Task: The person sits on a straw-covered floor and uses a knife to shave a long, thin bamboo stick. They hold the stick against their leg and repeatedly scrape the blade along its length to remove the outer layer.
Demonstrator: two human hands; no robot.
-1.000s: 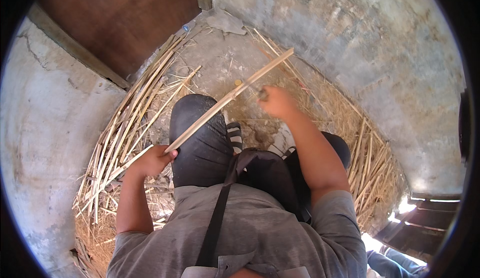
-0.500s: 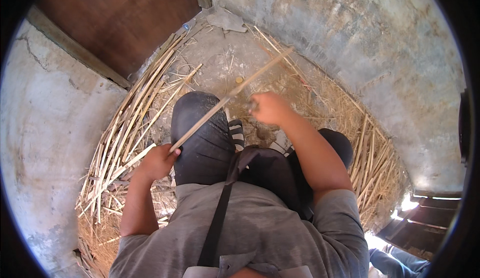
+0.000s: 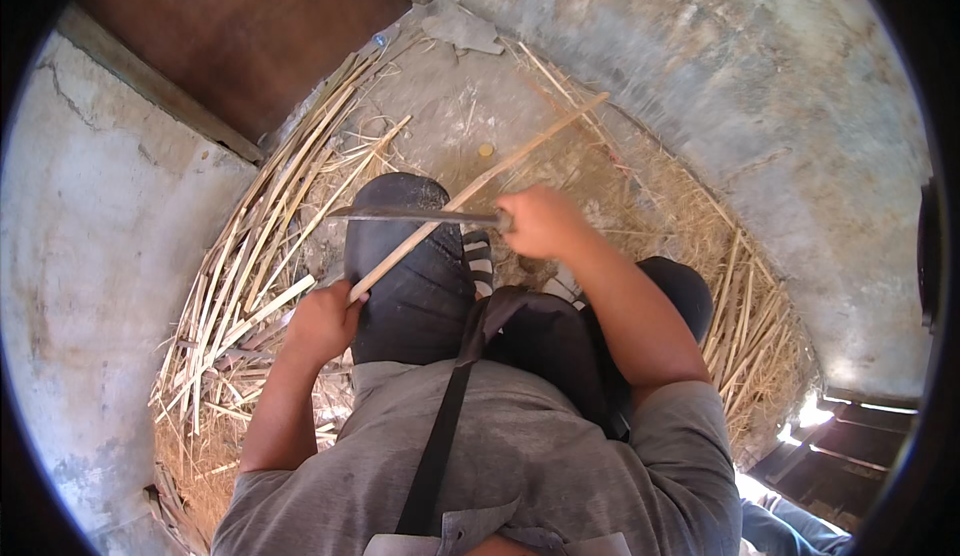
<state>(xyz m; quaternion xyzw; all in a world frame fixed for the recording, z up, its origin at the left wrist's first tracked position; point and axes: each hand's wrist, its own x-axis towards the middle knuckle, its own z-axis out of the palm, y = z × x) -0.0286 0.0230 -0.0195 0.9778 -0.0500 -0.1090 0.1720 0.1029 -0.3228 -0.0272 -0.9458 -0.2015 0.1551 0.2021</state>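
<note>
Here | left hand [image 3: 322, 322] grips strip [image 3: 488, 179] | right hand [image 3: 543, 222] grips knife [image 3: 400, 215] | knee [image 3: 398, 191] beneath; sticks [image 3: 250, 246], walls [image 3: 740, 86] flanking

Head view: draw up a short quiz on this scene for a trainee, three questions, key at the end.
1. True or false: the left hand and the right hand both grip the pale strip.
2. What does the right hand hold?
3. Fill the gap: in this view, the strip's lower part passes across the ____ leg.

Key:
1. False; only the left hand grips it.
2. A long-bladed knife.
3. Left; it crosses the left leg.
</note>
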